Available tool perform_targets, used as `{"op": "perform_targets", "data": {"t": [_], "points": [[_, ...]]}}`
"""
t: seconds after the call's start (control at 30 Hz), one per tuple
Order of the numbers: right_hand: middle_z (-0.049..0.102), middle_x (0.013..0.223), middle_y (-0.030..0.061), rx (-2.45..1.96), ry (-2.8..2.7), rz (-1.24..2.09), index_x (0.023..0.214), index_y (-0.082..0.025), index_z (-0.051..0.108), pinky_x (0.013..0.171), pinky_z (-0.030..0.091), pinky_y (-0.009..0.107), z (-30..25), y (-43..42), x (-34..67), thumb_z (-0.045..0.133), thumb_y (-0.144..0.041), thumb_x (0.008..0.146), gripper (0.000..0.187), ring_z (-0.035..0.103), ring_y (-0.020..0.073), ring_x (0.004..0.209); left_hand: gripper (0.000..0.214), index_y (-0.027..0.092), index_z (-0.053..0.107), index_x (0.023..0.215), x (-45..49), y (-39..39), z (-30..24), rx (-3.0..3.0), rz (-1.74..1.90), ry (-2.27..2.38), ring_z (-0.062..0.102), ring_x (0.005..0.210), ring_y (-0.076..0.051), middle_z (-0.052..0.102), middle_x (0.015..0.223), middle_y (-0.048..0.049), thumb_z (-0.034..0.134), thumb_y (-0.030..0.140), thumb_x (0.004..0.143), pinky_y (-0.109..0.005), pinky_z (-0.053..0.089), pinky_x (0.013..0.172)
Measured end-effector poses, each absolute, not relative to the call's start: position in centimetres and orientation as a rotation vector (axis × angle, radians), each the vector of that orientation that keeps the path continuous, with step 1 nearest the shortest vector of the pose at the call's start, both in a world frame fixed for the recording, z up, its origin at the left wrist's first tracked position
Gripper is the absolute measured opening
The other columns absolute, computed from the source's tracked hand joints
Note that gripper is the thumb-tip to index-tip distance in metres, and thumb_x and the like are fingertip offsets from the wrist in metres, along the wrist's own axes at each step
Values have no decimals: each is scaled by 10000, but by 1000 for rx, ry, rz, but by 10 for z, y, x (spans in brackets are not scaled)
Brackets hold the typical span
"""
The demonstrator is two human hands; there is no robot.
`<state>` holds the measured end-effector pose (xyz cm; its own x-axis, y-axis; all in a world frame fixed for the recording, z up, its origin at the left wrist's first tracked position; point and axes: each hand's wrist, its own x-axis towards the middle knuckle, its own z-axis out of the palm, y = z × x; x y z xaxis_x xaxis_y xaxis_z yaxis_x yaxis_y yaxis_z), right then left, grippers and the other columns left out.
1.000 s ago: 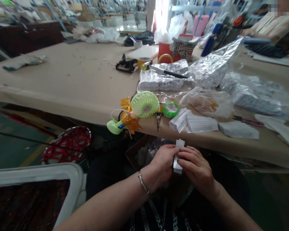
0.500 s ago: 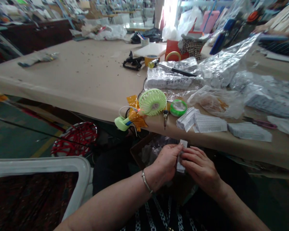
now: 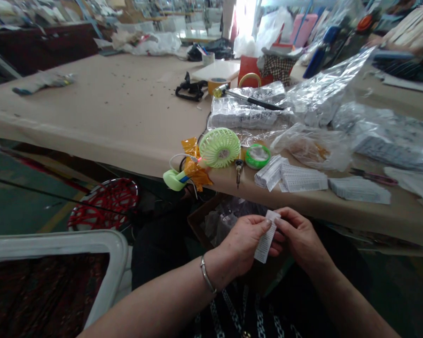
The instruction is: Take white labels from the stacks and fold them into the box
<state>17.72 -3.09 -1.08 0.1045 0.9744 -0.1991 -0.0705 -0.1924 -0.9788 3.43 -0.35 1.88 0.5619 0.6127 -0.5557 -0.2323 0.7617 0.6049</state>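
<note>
Between my hands is a small stack of white printed labels (image 3: 265,244), held over my lap below the table edge. My left hand (image 3: 245,239) grips the labels, its thumb lying on their face near the top. At their upper right end, my right hand (image 3: 298,234) pinches a corner between thumb and forefinger. Fanned stacks of similar labels (image 3: 303,178) lie along the table's front edge, with another pile of labels (image 3: 359,189) to the right. A soldering-iron-like tool (image 3: 238,172) points over the edge, beside a green tape roll (image 3: 257,156).
A green fan (image 3: 220,148) is taped at the table edge. Behind it, a hammer-like tool (image 3: 248,98) rests on plastic-wrapped bundles (image 3: 246,117). Scissors (image 3: 375,176) lie at right. Below are a box of plastic scraps (image 3: 215,220) and a white tub (image 3: 118,253) of dark fabric.
The labels have turned so their printed face shows more and they slant. My right hand has shifted from lying along their side to pinching the top corner. The view has shifted slightly.
</note>
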Motion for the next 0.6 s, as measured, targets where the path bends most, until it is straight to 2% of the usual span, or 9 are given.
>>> {"op": "perform_targets", "data": {"t": [0.1,0.27,0.33,0.47,0.53,0.6], "points": [[525,605,-52,-1309,-827,1414,752,-181,572,470,396,191,-10,-32,169,692,-355,738,211,456,70,498,204,82,613,780,31,-5,21,503,466,772,570,460,-96,617,651,-60,558,271,836,-199,468,463],[549,633,-48,-1295,-787,1430,750,-188,585,496,425,181,-14,-38,164,702,-325,731,182,494,72,526,219,97,599,758,23,-4,17,488,380,733,554,434,-92,607,614,-43,620,312,792,-194,446,443],[604,722,-30,-1259,-818,1466,842,-208,614,543,464,194,-15,-37,166,701,-323,727,184,553,89,587,203,112,592,781,20,-4,16,496,369,724,558,436,-97,598,598,-28,624,313,788,-192,437,434],[662,1043,58,-1106,-978,1715,1064,-234,621,747,528,313,-13,-33,173,712,-354,690,403,647,191,864,272,113,585,781,15,-6,17,554,303,645,551,439,-98,594,597,-28,664,371,747,-206,443,445],[625,1168,93,-994,-1049,1815,1004,-214,639,837,509,375,-12,-31,175,725,-365,666,381,629,239,990,328,118,584,801,14,-7,19,567,285,615,544,435,-97,599,598,-28,697,411,709,-211,445,448],[585,1244,106,-915,-1056,1863,896,-200,635,862,498,403,-12,-30,175,735,-367,652,312,612,261,1047,365,128,580,828,13,-9,20,570,280,608,543,431,-98,598,589,-18,720,431,680,-209,439,443]]}}
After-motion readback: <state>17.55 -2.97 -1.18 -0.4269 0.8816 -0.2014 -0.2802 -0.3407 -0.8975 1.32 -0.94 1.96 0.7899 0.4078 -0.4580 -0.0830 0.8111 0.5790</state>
